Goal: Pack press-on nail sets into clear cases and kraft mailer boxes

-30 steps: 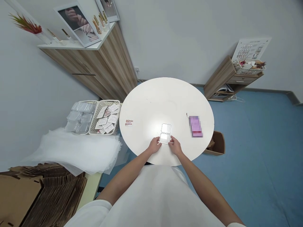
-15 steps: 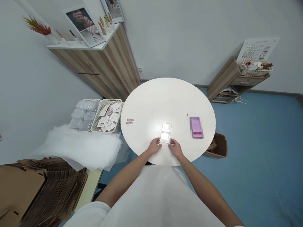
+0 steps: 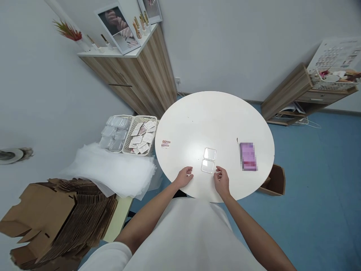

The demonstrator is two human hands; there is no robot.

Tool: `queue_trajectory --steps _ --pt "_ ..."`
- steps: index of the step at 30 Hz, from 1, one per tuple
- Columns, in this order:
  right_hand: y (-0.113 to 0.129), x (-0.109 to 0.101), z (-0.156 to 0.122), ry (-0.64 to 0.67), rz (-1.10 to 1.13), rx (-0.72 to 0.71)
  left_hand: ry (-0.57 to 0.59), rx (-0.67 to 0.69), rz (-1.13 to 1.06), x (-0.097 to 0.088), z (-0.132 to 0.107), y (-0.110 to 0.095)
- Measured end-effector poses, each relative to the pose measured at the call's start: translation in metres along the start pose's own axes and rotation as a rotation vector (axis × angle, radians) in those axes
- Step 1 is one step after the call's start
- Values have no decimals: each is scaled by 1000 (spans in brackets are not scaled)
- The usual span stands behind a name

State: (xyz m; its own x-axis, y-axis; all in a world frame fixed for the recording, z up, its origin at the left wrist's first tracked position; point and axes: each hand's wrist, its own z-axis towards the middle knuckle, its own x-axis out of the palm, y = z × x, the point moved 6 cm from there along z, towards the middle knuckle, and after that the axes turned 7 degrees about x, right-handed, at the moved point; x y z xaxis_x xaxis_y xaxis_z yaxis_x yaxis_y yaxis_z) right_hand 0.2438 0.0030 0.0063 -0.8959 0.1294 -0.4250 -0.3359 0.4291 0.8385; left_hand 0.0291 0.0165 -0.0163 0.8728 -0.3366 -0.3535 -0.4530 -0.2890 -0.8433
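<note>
Head view: the white table point(image 3: 214, 116) takes up most of the floor in front of me, round-edged, bright and smooth. At its left sits the basket point(image 3: 153, 145), heaped with cards. Toward the right of the tabletop lies a purple pack point(image 3: 248, 156), too blurred to say more of it.

Between them come the person's hands. The left hand point(image 3: 184, 177) rests near the close edge, fingers gently bent, thumb well away from the fingertips, nothing held. The right hand point(image 3: 222, 179) is just beside the case, fingers half curled and parted, gripping nothing that I can see.

That case point(image 3: 208, 160) lies opened flat in front of the person, one half beyond the other, nearer the right hand than the left, with both halves showing clear. I'd judge it a thin, stiff plastic thing, light enough to skid on that slick top if nudged. The join between the halves looks like the weak spot; bending it backward could crack it. Best hold, I'd say, is by the side edges of the nearer half, thumb and fingers opposed, pressing lightly and keeping off the broad faces, which would smudge.

Smallest is the nail set point(image 3: 165, 143), lying by the left rim, well apart from the case.
</note>
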Motion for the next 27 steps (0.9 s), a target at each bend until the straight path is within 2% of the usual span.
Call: queue_trajectory --steps 2,6,10,13,16,20,23,27 --pt "21 18 -2 108 -14 -66 -12 42 63 -27 0 2" --pt "56 75 2 412 -68 -82 -67 111 280 -96 10 10" --pt "77 129 18 493 -202 -81 -100 137 515 -162 33 15" --pt "88 166 32 491 -339 -90 -91 119 630 -193 55 17" --pt "99 197 46 470 -427 -121 -33 92 720 -206 77 17" --pt "113 229 64 406 -499 -180 46 15 782 -210 99 21" --pt "120 247 76 362 -538 -181 92 -10 768 -209 108 27" --pt "123 262 85 326 -584 -160 115 20 742 -207 113 34"
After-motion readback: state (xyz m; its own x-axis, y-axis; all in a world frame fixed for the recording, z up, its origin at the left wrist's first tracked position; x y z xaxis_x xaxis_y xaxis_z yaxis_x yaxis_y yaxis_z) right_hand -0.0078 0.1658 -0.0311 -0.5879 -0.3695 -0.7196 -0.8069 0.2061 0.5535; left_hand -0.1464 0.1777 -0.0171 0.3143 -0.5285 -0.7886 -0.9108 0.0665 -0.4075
